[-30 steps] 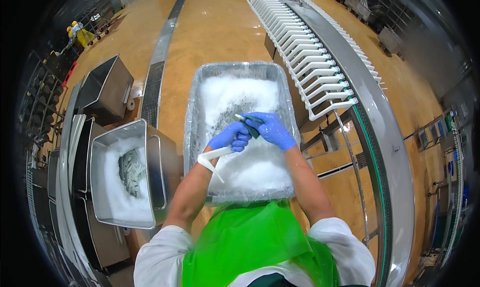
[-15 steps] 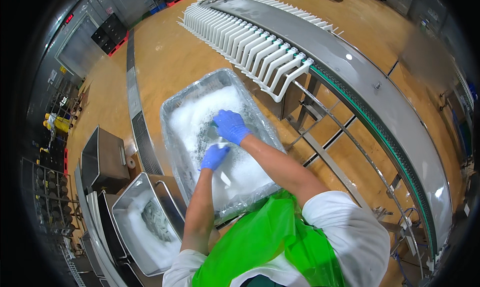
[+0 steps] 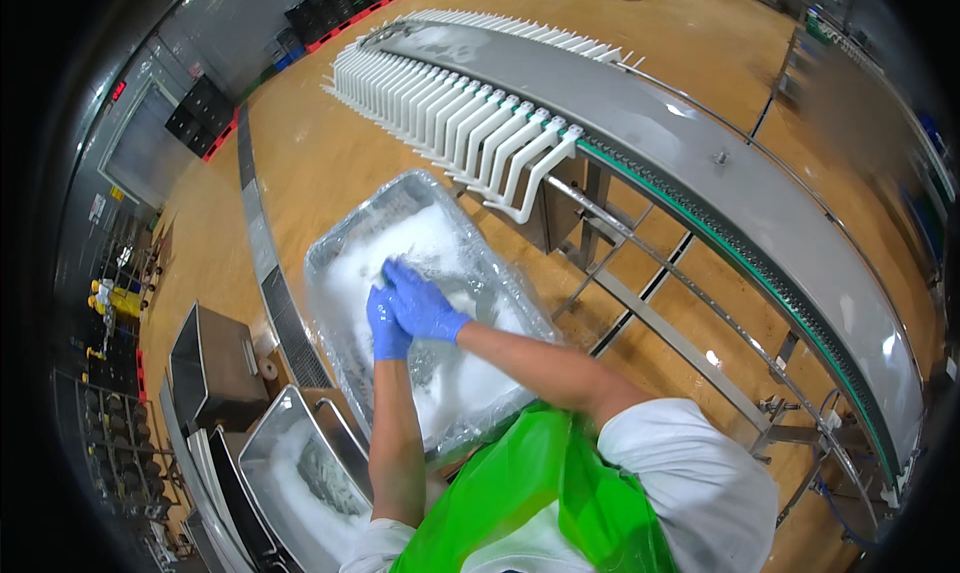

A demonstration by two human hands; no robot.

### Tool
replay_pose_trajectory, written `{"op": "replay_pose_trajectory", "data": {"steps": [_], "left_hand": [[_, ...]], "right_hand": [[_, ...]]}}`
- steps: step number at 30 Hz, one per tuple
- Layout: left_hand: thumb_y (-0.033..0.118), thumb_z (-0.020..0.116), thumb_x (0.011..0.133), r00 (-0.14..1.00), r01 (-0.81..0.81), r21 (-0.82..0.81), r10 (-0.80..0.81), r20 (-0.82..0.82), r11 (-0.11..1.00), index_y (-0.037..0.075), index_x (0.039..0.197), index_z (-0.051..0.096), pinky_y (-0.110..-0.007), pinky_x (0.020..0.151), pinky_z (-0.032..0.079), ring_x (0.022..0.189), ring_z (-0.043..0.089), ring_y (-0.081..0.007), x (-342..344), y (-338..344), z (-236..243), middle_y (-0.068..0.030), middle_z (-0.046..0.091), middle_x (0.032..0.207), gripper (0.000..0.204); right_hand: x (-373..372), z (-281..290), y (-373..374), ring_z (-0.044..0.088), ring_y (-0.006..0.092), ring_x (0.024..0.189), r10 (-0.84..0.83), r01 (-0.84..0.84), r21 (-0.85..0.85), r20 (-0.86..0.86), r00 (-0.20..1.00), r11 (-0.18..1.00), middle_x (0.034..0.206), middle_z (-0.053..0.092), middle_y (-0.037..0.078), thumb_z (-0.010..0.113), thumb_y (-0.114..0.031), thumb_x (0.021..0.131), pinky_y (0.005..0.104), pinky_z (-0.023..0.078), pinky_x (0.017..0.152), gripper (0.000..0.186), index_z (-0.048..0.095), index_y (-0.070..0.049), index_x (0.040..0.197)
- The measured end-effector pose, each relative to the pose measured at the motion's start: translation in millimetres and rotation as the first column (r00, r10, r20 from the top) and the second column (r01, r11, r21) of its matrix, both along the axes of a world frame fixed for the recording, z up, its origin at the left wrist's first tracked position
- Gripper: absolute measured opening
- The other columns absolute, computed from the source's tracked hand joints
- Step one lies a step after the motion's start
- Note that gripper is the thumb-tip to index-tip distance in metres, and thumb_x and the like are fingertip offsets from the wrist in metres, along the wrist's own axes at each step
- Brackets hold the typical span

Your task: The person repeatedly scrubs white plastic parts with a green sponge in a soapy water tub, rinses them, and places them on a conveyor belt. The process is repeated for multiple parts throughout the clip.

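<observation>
My left hand and my right hand, both in wet blue gloves, are pressed together above foamy water in a plastic-lined tub. My right hand lies partly over my left. Their fingers are curled; whatever they hold is hidden. To the lower left of the tub is a steel bin with foam and pale pieces lying in it. Up and to the right, many white bent hanger-like pieces hang in a row along a curved conveyor.
A steel frame stands under the conveyor beside me. Another steel bin is at left, near a long floor drain. A rack stands at far left, with a yellow-clad person beyond. Stacked black crates sit on red pallets.
My view has swung round and the conveyor fills more of it. My hands have come together. The white piece and dark green item seen in them earlier no longer show.
</observation>
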State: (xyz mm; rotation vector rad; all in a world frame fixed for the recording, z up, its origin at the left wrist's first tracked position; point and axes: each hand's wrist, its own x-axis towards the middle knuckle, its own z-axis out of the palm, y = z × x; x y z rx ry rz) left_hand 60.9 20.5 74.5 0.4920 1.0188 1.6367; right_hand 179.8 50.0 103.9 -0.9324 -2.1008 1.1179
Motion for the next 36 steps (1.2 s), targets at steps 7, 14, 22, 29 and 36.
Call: {"op": "replay_pose_trajectory", "data": {"steps": [7,14,22,29,36], "left_hand": [[0.035,0.041,0.1,0.968,-0.15,0.113,0.122,0.221,0.982,0.005,0.133,0.041,-0.042,0.1,0.041,0.113,0.052,-0.0306,55.7,22.1,45.5,-0.0172,0.05,0.132,0.044],[0.06,0.047,0.093,0.964,-0.258,-0.047,0.254,-0.073,0.965,0.015,0.088,0.055,-0.02,0.037,0.034,0.042,0.041,-0.0064,53.2,44.5,97.6,0.0034,0.049,0.062,0.047],[0.063,0.046,0.092,0.868,0.375,0.205,-0.42,0.265,0.904,0.018,0.079,0.054,-0.023,0.028,0.025,0.033,0.035,-0.0069,87.5,82.6,136.1,0.0052,0.039,0.048,0.047],[0.018,0.057,0.093,0.44,0.499,-0.024,-0.277,-0.854,0.866,0.015,0.134,0.05,-0.031,0.06,0.05,0.066,0.061,-0.0178,226.4,133.9,187.5,-0.0101,0.065,0.084,0.042],[0.02,0.056,0.089,-0.233,0.349,-0.161,-0.081,-0.969,0.923,0.022,0.133,0.053,-0.046,0.077,0.048,0.084,0.062,-0.0388,272.3,186.7,141.8,-0.0206,0.065,0.092,0.044]], "right_hand": [[66.4,28.4,17.2,0.037,0.0344,0.133,0.023,-0.051,0.076,0.328,0.944,0.996,0.141,0.043,0.016,0.033,-0.039,0.099,0.0618,0.02,0.108,0.049,0.047,-0.011,0.136],[131.0,92.6,40.9,0.063,0.0404,0.08,0.431,-0.443,-0.021,0.271,0.861,0.896,0.086,0.065,0.022,0.052,-0.049,0.091,0.0464,0.048,0.074,0.048,0.066,-0.004,0.102],[137.4,54.5,-6.8,0.064,0.0382,0.079,0.141,-0.136,0.08,-0.06,0.988,0.987,0.08,0.067,0.019,0.062,-0.054,0.083,0.0478,0.049,0.071,0.047,0.07,-0.008,0.086],[146.0,15.0,-18.0,0.066,0.0348,0.077,0.418,-0.479,0.004,0.481,0.771,0.878,0.082,0.068,0.016,0.061,-0.048,0.082,0.0446,0.052,0.072,0.042,0.071,-0.007,0.087],[140.4,-0.4,-20.9,0.068,0.0328,0.079,0.419,-0.477,-0.017,0.504,0.755,0.879,0.087,0.07,0.016,0.062,-0.036,0.078,0.0441,0.053,0.071,0.034,0.072,-0.006,0.093]]}}
